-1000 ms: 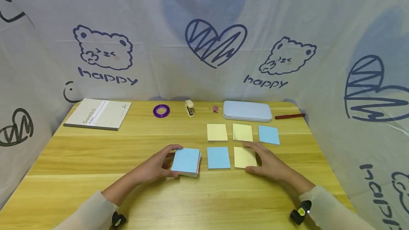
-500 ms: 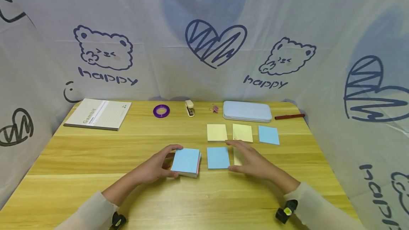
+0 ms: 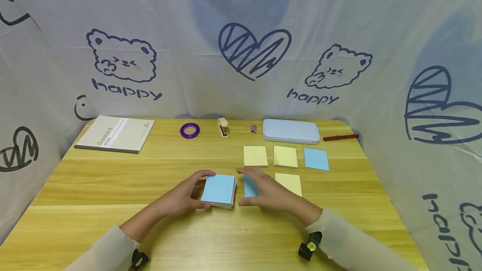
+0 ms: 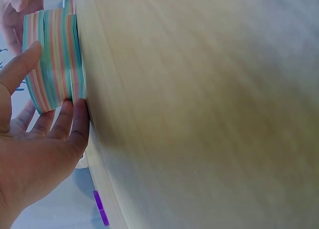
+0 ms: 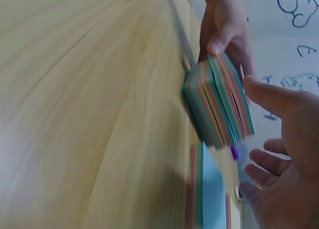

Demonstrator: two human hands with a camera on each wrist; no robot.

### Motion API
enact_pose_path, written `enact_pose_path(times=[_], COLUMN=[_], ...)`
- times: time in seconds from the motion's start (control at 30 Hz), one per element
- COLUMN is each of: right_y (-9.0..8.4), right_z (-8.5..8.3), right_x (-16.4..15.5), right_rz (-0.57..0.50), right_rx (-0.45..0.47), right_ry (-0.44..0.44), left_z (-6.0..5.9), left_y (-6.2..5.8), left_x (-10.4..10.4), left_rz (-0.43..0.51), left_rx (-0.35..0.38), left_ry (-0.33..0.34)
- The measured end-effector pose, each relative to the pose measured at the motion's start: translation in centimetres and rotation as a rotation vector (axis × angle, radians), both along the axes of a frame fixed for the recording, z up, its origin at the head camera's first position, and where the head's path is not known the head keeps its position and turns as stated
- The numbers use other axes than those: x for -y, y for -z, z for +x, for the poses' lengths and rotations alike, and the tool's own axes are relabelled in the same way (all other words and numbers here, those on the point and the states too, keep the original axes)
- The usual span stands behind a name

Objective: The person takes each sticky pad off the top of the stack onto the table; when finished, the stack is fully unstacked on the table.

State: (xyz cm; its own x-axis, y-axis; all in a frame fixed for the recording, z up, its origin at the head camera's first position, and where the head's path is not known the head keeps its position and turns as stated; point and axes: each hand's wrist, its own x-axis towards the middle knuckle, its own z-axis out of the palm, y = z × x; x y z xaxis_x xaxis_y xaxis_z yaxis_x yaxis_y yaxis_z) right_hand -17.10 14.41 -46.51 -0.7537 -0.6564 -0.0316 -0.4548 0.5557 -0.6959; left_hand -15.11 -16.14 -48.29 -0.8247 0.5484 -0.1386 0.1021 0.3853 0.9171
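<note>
Near edge of the wooden table [image 3: 241, 237]: two pale sleeves enter from the front corners; left hand [image 3: 180, 198] grips the sticky-note pad [image 3: 219, 190], thumb on its far side, fingers curled against the near and left sides, pad lying flat a little left of the table's centre; the left wrist view shows its striped edge of many colours, blue sheet on top; right hand [image 3: 263, 191] hovers just right of the pad with fingers spread and relaxed, holding nothing, thumb toward the pad, palm over a blue note [image 3: 249, 188]; whether it touches the pad, cannot tell; beside it lies a yellow note [image 3: 289, 184]; farther back a row of three single notes, yellow [image 3: 255, 156], yellow [image 3: 285, 156], blue [image 3: 316, 159]; along the far edge, left to right: notebook [image 3: 114, 134] near the far left corner, purple tape roll [image 3: 190, 130], small stapler [image 3: 223, 127], pink binder clip [image 3: 253, 128], pale blue case [image 3: 291, 131], red pen [image 3: 340, 137] near the far right corner
</note>
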Motion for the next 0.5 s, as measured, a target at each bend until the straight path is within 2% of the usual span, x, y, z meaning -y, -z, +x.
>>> enact_pose_path(times=[0.27,0.5], right_y=[0.2,0.5], right_z=[0.2,0.6], right_x=[3.0,4.2], right_rz=[0.016,-0.002], right_rx=[-0.009,-0.05], right_ry=[-0.044,-0.044], left_z=[0.0,0.0], left_y=[0.0,0.1], left_x=[0.1,0.2], left_rz=[0.007,0.018], left_rx=[0.0,0.0], left_ry=[0.01,0.017])
